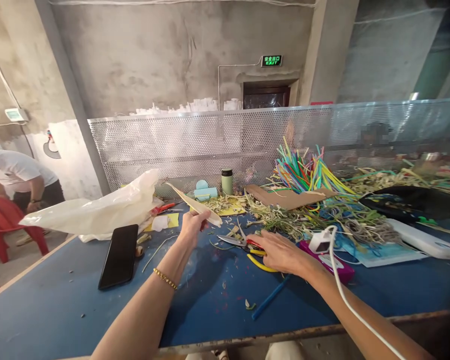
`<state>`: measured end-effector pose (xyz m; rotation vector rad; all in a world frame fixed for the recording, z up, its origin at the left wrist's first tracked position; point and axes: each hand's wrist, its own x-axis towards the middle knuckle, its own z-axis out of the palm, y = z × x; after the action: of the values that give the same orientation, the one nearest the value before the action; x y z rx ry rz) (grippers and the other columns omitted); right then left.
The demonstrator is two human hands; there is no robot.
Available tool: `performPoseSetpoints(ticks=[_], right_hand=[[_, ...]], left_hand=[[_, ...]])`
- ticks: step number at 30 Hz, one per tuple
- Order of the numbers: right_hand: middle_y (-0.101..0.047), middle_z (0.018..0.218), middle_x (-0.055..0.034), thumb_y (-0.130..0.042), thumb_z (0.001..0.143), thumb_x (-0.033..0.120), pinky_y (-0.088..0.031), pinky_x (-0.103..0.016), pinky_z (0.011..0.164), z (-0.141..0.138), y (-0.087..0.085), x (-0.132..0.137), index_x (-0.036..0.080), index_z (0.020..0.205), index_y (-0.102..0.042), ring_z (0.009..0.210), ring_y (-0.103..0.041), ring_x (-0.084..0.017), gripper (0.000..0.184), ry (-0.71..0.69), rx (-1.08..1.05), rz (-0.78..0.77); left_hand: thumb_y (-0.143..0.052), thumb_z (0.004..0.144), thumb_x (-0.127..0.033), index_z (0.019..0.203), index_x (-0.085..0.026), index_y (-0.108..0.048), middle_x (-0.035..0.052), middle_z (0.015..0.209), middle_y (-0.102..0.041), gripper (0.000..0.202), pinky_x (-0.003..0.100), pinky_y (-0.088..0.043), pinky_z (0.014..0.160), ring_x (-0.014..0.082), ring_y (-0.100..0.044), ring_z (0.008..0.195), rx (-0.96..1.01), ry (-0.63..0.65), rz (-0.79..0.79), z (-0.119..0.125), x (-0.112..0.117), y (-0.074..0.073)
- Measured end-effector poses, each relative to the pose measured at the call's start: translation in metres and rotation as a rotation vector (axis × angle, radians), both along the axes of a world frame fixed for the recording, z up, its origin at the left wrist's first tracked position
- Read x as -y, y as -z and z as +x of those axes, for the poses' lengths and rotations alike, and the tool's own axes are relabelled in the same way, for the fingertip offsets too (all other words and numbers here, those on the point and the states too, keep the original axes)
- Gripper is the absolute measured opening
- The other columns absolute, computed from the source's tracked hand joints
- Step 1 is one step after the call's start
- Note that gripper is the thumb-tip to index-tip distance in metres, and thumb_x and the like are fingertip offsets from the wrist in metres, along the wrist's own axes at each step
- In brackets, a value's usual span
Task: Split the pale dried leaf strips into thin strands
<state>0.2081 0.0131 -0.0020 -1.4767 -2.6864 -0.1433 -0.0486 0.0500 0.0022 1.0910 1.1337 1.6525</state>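
My left hand [195, 225] is closed on a long, pale, leaf-like strip [195, 204], which looks like a dried husk and is raised above the table. At the middle of the table my right hand [279, 252] is closed around red-handled scissors [230, 241], whose blades are spread and point left. A yellow-handled tool [261, 263] lies beneath that hand, its working end hidden. Pale and green scraps lie about the blades. Nearer to me on the blue table [202, 312] rests a blue stick [270, 297].
A black phone [119, 256] and a translucent bag [93, 207] lie at left. Behind stands a green bottle [227, 182]. Colourful stems [303, 167], cardboard [285, 197] and plant scraps crowd the right. A white cable [341, 290] crosses my right arm. One person [26, 172] bends at far left.
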Motion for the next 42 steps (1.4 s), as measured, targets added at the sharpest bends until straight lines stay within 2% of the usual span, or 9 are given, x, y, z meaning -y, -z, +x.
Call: performPoseSetpoints(ticks=[6,9,12,15,21,24,28,34,42], right_hand=[[-0.066,0.112,-0.0125,-0.048,0.070,0.008,-0.044,-0.031,0.084,-0.002,-0.006,0.005,0.021,0.134,-0.055,0.105,-0.062,-0.026,0.066,-0.002,-0.012,-0.031],[-0.070,0.104,-0.0094,-0.054,0.073,0.019,-0.044,-0.032,0.079,-0.003,-0.006,0.003,0.024,0.126,-0.060,0.099,-0.065,-0.028,0.053,0.035,-0.063,0.018],[-0.072,0.099,-0.0064,-0.057,0.079,0.037,-0.044,-0.032,0.073,-0.002,-0.002,-0.005,0.028,0.118,-0.063,0.090,-0.067,-0.027,0.041,0.107,-0.189,0.075],[-0.072,0.091,-0.0044,-0.056,0.079,0.031,-0.043,-0.028,0.067,0.003,-0.002,-0.018,0.026,0.115,-0.065,0.080,-0.065,-0.022,0.037,0.130,-0.420,0.094],[-0.061,0.074,0.0017,-0.057,0.068,0.022,-0.042,-0.023,0.054,-0.008,-0.029,-0.014,0.017,0.119,-0.056,0.060,-0.056,-0.012,0.051,0.053,-1.097,-0.296],[-0.057,0.066,0.0033,-0.060,0.073,0.029,-0.043,-0.022,0.051,-0.032,-0.037,0.003,0.018,0.113,-0.054,0.055,-0.055,-0.012,0.041,0.032,-1.241,-0.575],[-0.059,0.072,0.0014,-0.065,0.077,0.038,-0.048,-0.022,0.056,-0.073,-0.027,0.017,0.017,0.104,-0.055,0.061,-0.059,-0.011,0.036,-0.045,-1.323,-0.788],[-0.055,0.067,0.0034,-0.068,0.076,0.048,-0.041,-0.018,0.043,-0.112,-0.010,0.019,0.018,0.096,-0.056,0.053,-0.055,-0.009,0.039,-0.009,-1.385,-0.780],[-0.049,0.056,0.0084,-0.070,0.072,0.053,-0.036,-0.016,0.034,-0.113,-0.006,0.017,0.020,0.085,-0.052,0.039,-0.046,-0.006,0.040,0.076,-1.490,-0.681]], left_hand=[[-0.069,0.061,-0.032,0.056,-0.014,-0.058,-0.0038,0.041,-0.050,0.021,0.021,-0.024,0.039,0.0066,-0.038,0.036,0.043,-0.194,0.105,-0.009,-0.002,-0.008],[-0.070,0.063,-0.033,0.047,-0.017,-0.049,-0.0057,0.036,-0.042,0.031,0.022,-0.022,0.038,0.0057,-0.032,0.034,0.048,-0.231,0.128,-0.012,-0.002,-0.010],[-0.069,0.064,-0.034,0.042,-0.018,-0.046,-0.0060,0.033,-0.038,0.036,0.023,-0.021,0.039,0.0057,-0.029,0.033,0.041,-0.247,0.143,-0.011,0.000,-0.011],[-0.069,0.066,-0.035,0.039,-0.017,-0.045,-0.0044,0.032,-0.038,0.040,0.023,-0.023,0.041,0.0058,-0.031,0.035,0.002,-0.283,0.161,-0.011,0.002,-0.010],[-0.072,0.063,-0.035,0.050,-0.016,-0.052,-0.0047,0.040,-0.046,0.030,0.022,-0.025,0.041,0.0067,-0.037,0.036,0.100,-0.227,0.173,-0.009,0.002,-0.011],[-0.073,0.062,-0.034,0.060,-0.014,-0.057,-0.0056,0.042,-0.048,0.025,0.022,-0.027,0.042,0.0071,-0.039,0.038,0.160,-0.230,0.218,-0.005,0.005,-0.015],[-0.074,0.064,-0.031,0.069,-0.013,-0.061,-0.0045,0.048,-0.053,0.022,0.022,-0.034,0.047,0.0077,-0.045,0.044,0.245,-0.279,0.341,0.000,0.010,-0.022],[-0.078,0.062,-0.028,0.074,-0.013,-0.062,-0.0043,0.055,-0.058,0.026,0.022,-0.039,0.052,0.0078,-0.050,0.048,0.398,-0.211,0.331,0.011,0.017,-0.021],[-0.085,0.054,-0.032,0.073,-0.012,-0.063,-0.0022,0.056,-0.060,0.035,0.025,-0.042,0.055,0.0104,-0.055,0.052,0.448,-0.065,0.197,0.036,0.031,-0.014]])
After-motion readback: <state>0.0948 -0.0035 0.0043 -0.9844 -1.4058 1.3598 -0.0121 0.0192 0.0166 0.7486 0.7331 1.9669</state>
